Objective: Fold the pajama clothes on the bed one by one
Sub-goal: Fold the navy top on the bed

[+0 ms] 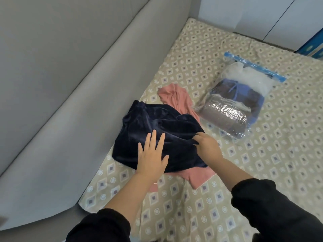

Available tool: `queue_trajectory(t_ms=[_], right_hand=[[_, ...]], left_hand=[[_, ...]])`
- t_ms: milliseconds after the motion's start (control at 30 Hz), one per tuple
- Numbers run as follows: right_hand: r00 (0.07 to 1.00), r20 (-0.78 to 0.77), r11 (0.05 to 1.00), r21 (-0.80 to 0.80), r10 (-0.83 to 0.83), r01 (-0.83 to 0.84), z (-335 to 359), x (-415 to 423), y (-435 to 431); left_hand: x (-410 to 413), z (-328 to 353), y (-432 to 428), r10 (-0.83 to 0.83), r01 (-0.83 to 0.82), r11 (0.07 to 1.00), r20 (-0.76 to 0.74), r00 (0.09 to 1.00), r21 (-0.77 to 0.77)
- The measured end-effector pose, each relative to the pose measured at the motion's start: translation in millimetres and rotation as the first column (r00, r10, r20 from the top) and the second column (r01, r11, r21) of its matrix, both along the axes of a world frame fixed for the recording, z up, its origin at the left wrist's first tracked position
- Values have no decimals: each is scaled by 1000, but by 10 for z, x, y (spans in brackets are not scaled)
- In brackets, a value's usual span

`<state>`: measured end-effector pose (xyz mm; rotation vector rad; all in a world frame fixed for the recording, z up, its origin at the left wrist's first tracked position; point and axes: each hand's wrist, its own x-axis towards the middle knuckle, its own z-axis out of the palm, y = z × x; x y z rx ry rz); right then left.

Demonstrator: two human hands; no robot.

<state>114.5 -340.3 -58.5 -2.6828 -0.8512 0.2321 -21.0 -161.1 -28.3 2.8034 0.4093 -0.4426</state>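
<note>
A dark navy velvety pajama garment (148,124) lies bunched on the patterned bed sheet (262,163), on top of a pink garment (174,96) that sticks out beyond it at the far side and at the near right. My left hand (152,156) rests flat on the navy garment's near part, fingers spread. My right hand (207,145) pinches a fold at the navy garment's right edge. Both arms wear black sleeves.
A clear zip storage bag (234,105) with a blue seal strip, holding folded clothes, lies on the bed to the right of the garments. A grey padded headboard (61,75) runs along the left. White cabinet doors (262,14) stand past the far edge of the bed.
</note>
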Motion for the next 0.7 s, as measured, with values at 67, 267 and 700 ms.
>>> queue_trajectory(t_ms=[67,267,700], right_hand=[[989,127,991,96,79,-92,322,-184,-35],[927,367,943,272,83,-192,1159,-705,-224],[939,226,820,565,-260,92,1975,-1170,-2156]], left_hand=[[-12,146,-12,-27,28,999,32,999,-43],[-56,583,-142,-46,85,963,155,987,-255],[-225,1225,-1685,-64,142,964,320,945,-227]])
